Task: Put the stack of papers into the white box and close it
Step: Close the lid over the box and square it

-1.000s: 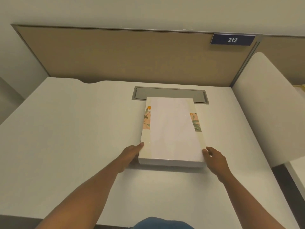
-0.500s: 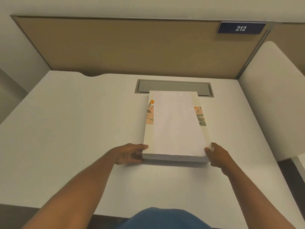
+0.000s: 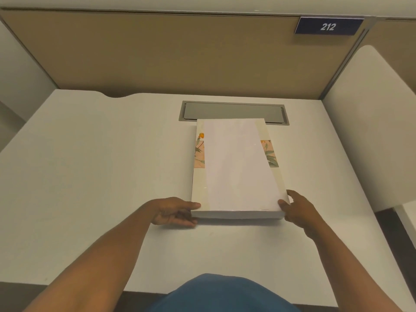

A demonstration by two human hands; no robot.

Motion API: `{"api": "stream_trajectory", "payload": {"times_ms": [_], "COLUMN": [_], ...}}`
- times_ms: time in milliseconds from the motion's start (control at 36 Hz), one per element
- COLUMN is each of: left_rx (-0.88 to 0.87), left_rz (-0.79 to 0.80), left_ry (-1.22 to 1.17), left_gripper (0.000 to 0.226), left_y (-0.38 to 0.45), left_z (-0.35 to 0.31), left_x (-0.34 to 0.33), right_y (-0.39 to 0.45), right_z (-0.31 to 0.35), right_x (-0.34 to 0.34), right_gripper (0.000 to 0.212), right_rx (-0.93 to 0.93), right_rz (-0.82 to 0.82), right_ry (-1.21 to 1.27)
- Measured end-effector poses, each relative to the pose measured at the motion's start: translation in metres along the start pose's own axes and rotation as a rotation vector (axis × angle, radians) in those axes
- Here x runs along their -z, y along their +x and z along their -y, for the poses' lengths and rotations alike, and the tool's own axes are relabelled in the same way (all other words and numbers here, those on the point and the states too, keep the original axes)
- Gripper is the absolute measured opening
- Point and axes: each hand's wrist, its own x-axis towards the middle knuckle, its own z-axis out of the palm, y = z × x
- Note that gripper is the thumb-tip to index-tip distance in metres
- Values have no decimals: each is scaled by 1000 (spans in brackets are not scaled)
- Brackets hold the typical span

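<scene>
A flat white box (image 3: pixel 199 183) with a flower picture on its lid lies lengthwise on the white desk (image 3: pixel 101 176). A stack of white papers (image 3: pixel 236 167) rests on top of the box and covers most of the lid. My left hand (image 3: pixel 173 211) grips the box's near left corner, thumb on top and fingers by the lower edge. My right hand (image 3: pixel 297 210) holds the near right corner, thumb at the front and fingers along the right side. The box looks closed under the papers.
A grey cable flap (image 3: pixel 231 110) is set into the desk just behind the box. A tan partition (image 3: pixel 180 55) with a blue "212" sign (image 3: pixel 328 26) closes off the back. A white side panel (image 3: pixel 371 131) stands at the right. My blue clothing (image 3: pixel 220 293) shows at the near edge.
My left hand has slid from the box's left side to its near corner, and the thumb now lies on top. My right hand has shifted slightly at its corner. The box stays in place.
</scene>
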Motion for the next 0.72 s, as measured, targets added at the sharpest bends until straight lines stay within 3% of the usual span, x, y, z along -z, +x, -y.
{"api": "stream_trajectory", "payload": {"times_ms": [111,194,250,361,444,556,639,722], "left_rx": [-44,-77,-83,-81,-168,-400,-502,-489], "left_rz": [-28,-81,-114,-231,-421,-657,-651,-676], "left_ry": [-44,-27,-4,305,492,484,480,658], "left_gripper": [77,81,81,78,78,64,64,66], "left_y": [4,7,10,6,4,13,19,26], "left_z": [5,8,8,-1,-14,-29,-39,-45], "left_x": [2,1,2,-4,-10,-17,-24,-28], "right_y": [-1,0,-3,-1,6,20,34,44], "right_z": [-10,-22,-30,-31,-19,1,14,20], "right_x": [-1,-9,-17,-27,-22,-16,-19,-24], "right_gripper": [36,38,26,11,51,56,54,53], "right_rx": [-15,-54,-74,-71,19,306,388,384], "right_rz": [-48,-113,-132,-102,-159,-191,-147,-93], "right_ry": [221,414,433,292,52,-241,-381,-468]}}
